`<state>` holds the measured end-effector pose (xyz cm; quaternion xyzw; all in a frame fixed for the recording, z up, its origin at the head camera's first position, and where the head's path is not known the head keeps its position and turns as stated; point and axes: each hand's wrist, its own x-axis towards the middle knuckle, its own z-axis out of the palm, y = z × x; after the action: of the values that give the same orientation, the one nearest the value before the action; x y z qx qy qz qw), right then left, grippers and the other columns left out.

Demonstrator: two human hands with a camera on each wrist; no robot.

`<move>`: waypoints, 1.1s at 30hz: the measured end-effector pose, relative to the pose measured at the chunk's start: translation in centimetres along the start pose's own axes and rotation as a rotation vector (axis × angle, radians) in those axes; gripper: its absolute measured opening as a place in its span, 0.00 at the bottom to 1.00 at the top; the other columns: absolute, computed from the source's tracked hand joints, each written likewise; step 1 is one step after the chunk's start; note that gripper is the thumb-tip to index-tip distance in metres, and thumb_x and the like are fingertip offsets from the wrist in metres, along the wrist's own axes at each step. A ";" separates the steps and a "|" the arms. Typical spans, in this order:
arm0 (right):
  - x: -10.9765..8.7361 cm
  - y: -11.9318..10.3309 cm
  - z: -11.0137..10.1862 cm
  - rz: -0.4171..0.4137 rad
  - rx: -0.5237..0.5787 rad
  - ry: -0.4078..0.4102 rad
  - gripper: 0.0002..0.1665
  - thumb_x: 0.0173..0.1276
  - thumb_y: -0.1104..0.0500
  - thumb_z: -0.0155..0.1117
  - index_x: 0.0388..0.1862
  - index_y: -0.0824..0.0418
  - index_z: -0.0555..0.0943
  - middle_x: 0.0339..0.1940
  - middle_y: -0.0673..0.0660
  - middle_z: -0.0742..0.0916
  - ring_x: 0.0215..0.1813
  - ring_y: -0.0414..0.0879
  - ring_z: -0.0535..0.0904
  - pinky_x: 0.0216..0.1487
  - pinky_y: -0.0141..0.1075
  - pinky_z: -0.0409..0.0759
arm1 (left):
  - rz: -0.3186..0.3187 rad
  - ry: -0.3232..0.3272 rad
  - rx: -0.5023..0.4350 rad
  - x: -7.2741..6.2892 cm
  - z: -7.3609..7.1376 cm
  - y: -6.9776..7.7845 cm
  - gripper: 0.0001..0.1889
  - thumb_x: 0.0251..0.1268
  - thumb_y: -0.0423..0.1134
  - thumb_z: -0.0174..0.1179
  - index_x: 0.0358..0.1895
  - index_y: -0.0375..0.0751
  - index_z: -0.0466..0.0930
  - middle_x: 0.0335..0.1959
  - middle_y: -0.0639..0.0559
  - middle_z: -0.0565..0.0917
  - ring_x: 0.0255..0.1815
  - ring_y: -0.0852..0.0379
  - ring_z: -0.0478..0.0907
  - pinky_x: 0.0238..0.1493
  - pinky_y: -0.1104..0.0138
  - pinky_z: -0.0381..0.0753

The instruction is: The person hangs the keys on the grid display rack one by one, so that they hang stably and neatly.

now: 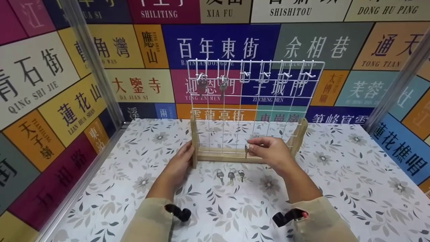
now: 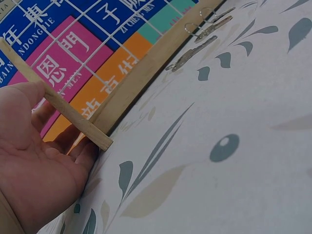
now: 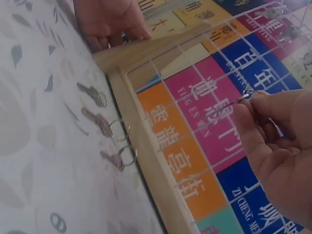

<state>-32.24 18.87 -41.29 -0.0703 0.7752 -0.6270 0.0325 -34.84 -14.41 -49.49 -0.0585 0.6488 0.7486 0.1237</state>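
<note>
A white wire grid rack (image 1: 258, 61) stands upright on a wooden base (image 1: 231, 157). My left hand (image 1: 181, 159) holds the rack's left wooden upright (image 2: 73, 114) low down, thumb on one side and fingers on the other. Between thumb and fingertips, my right hand (image 1: 270, 153) pinches a key (image 1: 247, 152) in front of the grid's lower part; its small ring (image 3: 249, 91) shows at the fingertips in the right wrist view. Three ringed keys lie in a row before the base: a left key (image 1: 220, 176), a middle key (image 1: 231, 177) and a right key (image 1: 241, 176).
Several white hooks line the grid's upper part. Keys hang on the two leftmost, one key (image 1: 202, 83) beside another key (image 1: 223, 84); bare hooks (image 1: 264, 76) follow to the right. A floral cloth (image 1: 339, 174) covers the table. Behind it rises a colourful sign-covered wall (image 1: 141, 85).
</note>
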 end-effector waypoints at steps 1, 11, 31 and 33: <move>-0.2 -0.7 0.1 -0.010 0.036 0.005 0.17 0.77 0.63 0.70 0.60 0.68 0.87 0.52 0.60 0.91 0.47 0.43 0.92 0.56 0.38 0.91 | -0.004 0.002 0.000 0.0 0.0 0.0 0.30 0.78 0.64 0.58 0.80 0.79 0.65 0.86 0.59 0.66 0.89 0.47 0.57 0.91 0.49 0.51; -1.1 -8.3 0.5 -0.152 0.279 0.049 0.15 0.76 0.68 0.68 0.59 0.68 0.86 0.44 0.52 0.90 0.46 0.43 0.92 0.58 0.37 0.91 | 0.010 0.014 0.011 -0.1 0.0 -0.1 0.30 0.79 0.64 0.57 0.80 0.77 0.65 0.85 0.58 0.66 0.89 0.47 0.58 0.91 0.51 0.51; 1.5 -16.3 1.5 -0.312 0.546 0.200 0.17 0.75 0.66 0.70 0.60 0.68 0.85 0.51 0.61 0.88 0.49 0.49 0.90 0.59 0.35 0.90 | -0.017 0.025 0.011 0.1 0.1 0.1 0.29 0.77 0.65 0.59 0.78 0.80 0.67 0.84 0.61 0.68 0.89 0.51 0.57 0.91 0.49 0.48; 1.6 -16.5 1.5 -0.305 0.558 0.221 0.16 0.75 0.66 0.70 0.59 0.67 0.86 0.51 0.61 0.88 0.50 0.50 0.89 0.59 0.35 0.90 | -0.015 0.023 0.011 0.1 0.1 0.2 0.29 0.78 0.65 0.58 0.79 0.79 0.66 0.85 0.60 0.67 0.89 0.51 0.57 0.91 0.49 0.48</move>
<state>-32.53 13.77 -25.44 -0.1056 0.5532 -0.8164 -0.1278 -34.94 -14.31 -49.34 -0.0713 0.6537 0.7435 0.1220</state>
